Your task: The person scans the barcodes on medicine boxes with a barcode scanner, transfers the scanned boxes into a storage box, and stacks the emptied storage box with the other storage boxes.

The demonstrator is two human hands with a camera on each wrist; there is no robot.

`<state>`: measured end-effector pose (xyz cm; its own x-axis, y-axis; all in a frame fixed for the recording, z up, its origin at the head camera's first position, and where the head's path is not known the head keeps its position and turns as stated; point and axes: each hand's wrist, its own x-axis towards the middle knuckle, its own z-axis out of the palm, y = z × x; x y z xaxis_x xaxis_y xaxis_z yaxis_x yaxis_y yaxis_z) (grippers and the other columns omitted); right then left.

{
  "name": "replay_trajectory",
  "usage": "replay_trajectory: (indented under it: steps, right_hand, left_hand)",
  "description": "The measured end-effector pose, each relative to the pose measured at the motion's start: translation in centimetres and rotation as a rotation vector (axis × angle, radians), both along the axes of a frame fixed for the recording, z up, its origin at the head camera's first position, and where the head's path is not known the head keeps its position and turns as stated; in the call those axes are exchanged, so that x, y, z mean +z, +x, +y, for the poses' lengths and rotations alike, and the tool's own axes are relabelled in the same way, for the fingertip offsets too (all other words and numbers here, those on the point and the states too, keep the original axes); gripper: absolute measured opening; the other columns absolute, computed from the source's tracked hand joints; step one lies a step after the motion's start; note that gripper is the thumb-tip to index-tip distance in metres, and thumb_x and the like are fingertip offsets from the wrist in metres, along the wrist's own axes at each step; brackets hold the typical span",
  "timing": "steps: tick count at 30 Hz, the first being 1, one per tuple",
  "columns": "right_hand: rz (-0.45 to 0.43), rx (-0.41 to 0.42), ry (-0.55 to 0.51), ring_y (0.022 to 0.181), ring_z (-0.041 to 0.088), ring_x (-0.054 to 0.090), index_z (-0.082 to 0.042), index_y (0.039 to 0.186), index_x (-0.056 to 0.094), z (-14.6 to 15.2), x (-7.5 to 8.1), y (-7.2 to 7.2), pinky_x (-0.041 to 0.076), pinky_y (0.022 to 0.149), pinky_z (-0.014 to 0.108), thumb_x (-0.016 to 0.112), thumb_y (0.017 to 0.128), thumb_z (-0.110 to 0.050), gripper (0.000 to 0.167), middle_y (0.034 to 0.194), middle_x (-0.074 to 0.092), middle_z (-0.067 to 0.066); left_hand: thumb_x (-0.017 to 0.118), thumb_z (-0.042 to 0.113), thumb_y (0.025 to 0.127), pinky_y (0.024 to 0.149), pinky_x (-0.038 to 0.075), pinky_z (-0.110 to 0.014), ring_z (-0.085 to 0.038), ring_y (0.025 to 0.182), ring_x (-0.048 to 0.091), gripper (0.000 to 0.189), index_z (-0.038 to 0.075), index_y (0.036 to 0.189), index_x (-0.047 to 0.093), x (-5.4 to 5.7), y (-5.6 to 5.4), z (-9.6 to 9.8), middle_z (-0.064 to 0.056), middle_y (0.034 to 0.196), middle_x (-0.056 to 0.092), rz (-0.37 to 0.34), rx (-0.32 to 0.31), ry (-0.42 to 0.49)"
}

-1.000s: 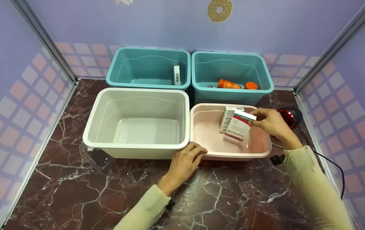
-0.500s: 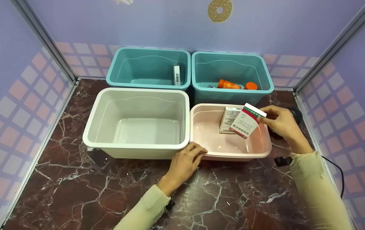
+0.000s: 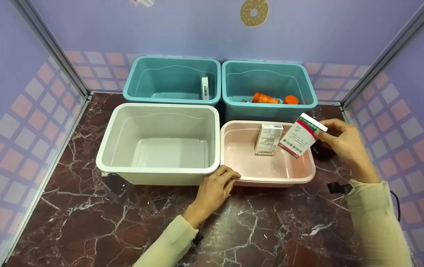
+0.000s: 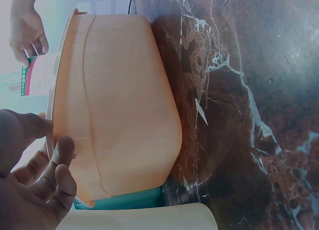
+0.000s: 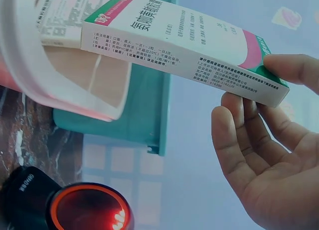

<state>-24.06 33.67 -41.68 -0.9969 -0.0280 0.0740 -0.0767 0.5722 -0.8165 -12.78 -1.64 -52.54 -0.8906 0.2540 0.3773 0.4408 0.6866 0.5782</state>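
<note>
Between thumb and fingers my right hand (image 3: 341, 142) pinches a medicine box (image 3: 301, 135), white with green and red bands. The box is tilted over the right side of the pink bin (image 3: 249, 168); its printed side faces the right wrist view. With thumb and fingers, my left hand (image 3: 212, 191) grips the pink bin's rim at its front left corner, also seen from the side in the left wrist view. Another white medicine box (image 3: 269, 139) leans inside the pink bin against its back wall. Right of the bin stands a black barcode scanner (image 5: 89, 210), its window glowing red.
A larger white bin (image 3: 160, 170) stands left of the pink one. Behind are two teal bins: the left bin (image 3: 171, 101) holds a slim white box (image 3: 205, 88), the right bin (image 3: 267, 106) an orange bottle (image 3: 265, 98) and an orange cap (image 3: 291, 99). Walls enclose the table.
My right hand has lifted the medicine box up and to the right, away from the other box, to the pink bin's right rim. The left hand stays at the rim.
</note>
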Motion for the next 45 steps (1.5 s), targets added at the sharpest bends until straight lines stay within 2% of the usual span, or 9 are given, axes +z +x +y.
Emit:
replay_trajectory:
  steps: [4,7,15,22,31,38,45]
  right_hand:
    - [-0.017,-0.026,-0.064,0.068,0.002,0.067,-0.005,0.115,0.065,0.7,0.5,0.2,0.059,0.061,0.019,0.072,0.091,-0.016,0.027,0.087,0.066,-0.016]
    - [0.019,-0.050,-0.059,0.067,0.001,0.066,-0.006,0.112,0.067,1.2,0.9,0.4,0.057,0.060,0.017,0.073,0.090,-0.014,0.025,0.086,0.066,-0.017]
    - [0.028,-0.132,-0.130,0.075,0.004,0.063,-0.005,0.114,0.067,2.2,1.7,1.0,0.056,0.066,0.017,0.073,0.090,-0.012,0.026,0.087,0.068,-0.015]
    - [0.067,-0.119,-0.186,0.071,0.002,0.063,-0.006,0.110,0.069,3.5,1.8,1.2,0.054,0.061,0.013,0.072,0.089,-0.004,0.022,0.086,0.068,-0.015]
    - [0.063,-0.153,-0.241,0.075,-0.001,0.062,-0.009,0.107,0.070,4.7,2.0,1.7,0.055,0.064,0.011,0.072,0.088,-0.002,0.020,0.086,0.069,-0.016]
    - [0.055,-0.222,-0.125,0.076,-0.001,0.063,-0.012,0.107,0.069,6.0,1.5,1.7,0.055,0.066,0.011,0.070,0.090,-0.007,0.018,0.085,0.066,-0.021]
    - [0.051,-0.287,-0.086,0.074,-0.003,0.060,-0.014,0.106,0.070,6.9,0.8,2.0,0.052,0.064,0.010,0.071,0.090,-0.009,0.017,0.081,0.064,-0.024]
  left_hand:
    - [0.064,0.022,0.097,0.071,0.059,-0.026,-0.014,0.086,0.069,0.013,0.022,0.107,0.072,0.0,0.0,0.0,0.006,0.106,0.065,0.004,-0.001,-0.002]
    - [0.065,0.021,0.097,0.069,0.059,-0.026,-0.014,0.084,0.068,0.012,0.022,0.107,0.072,0.0,0.0,0.0,0.006,0.106,0.065,0.010,-0.003,0.000]
    - [0.064,0.022,0.097,0.069,0.059,-0.026,-0.013,0.084,0.069,0.013,0.022,0.107,0.072,0.0,-0.1,-0.1,0.007,0.106,0.065,0.001,0.001,-0.015]
    - [0.065,0.021,0.097,0.066,0.058,-0.024,-0.015,0.084,0.069,0.014,0.023,0.109,0.071,0.1,0.0,-0.2,0.007,0.108,0.065,-0.017,-0.003,-0.023]
    - [0.064,0.022,0.097,0.067,0.058,-0.025,-0.014,0.082,0.069,0.013,0.022,0.108,0.072,0.2,0.0,-0.1,0.006,0.107,0.065,-0.017,0.003,-0.025]
    - [0.065,0.022,0.097,0.070,0.059,-0.026,-0.014,0.085,0.069,0.013,0.022,0.108,0.072,0.0,0.0,-0.1,0.006,0.106,0.066,-0.005,0.002,-0.021]
    - [0.065,0.022,0.097,0.069,0.059,-0.026,-0.014,0.085,0.069,0.013,0.022,0.107,0.072,-0.1,0.0,0.0,0.006,0.106,0.065,0.001,0.003,-0.026]
